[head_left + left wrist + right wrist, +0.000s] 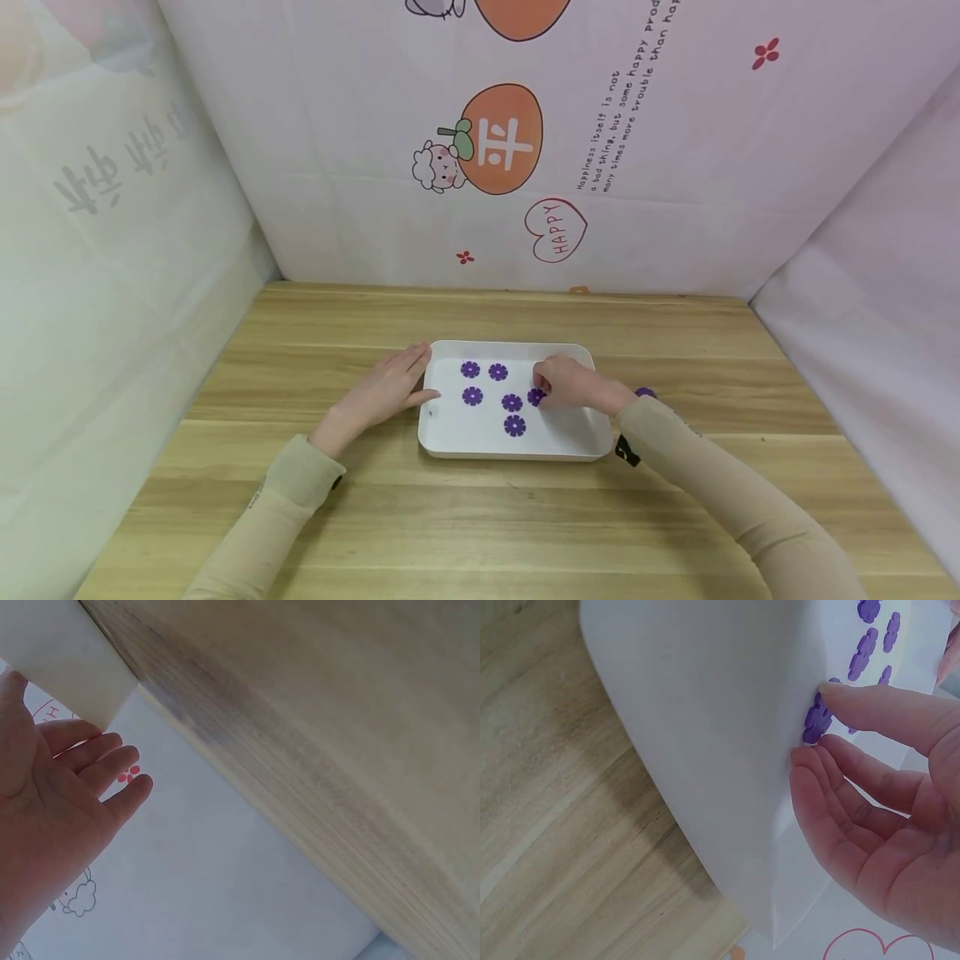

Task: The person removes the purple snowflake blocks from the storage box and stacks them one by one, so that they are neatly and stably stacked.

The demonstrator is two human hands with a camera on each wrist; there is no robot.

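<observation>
On the bench (450, 525), near its left side, only the left sleeve (262, 517) is found, reaching in from the near edge. The left hand (382, 387) is set at the tray's far left corner: its fingers are laid nearly straight against the outer wall, the thumb is passed over the left rim, and no disc is held. The white tray (517, 457) is placed with its long axis across the bench, roughly parallel to the far edge.

Inside, near the far left corner, a purple disc (470, 369) is seen, with a second disc (472, 396) just on its near side and a third disc (498, 372) to its right. Around the tray's middle a fourth disc (512, 402) is shown, and a fifth disc (514, 426) just nearer the near edge.

Just right of the fourth, a sixth disc (536, 398) is pinched by its edge between thumb and fingertips of the right hand (570, 383); whether the tray floor is touched cannot be told. This relation is judged to matter most: the disc lies on the right hand's left side, well apart from the left hand, and, being round, is given no long axis.

Beyond the tray's right edge, a seventh disc (646, 392) is partly covered by the right sleeve (720, 475).
</observation>
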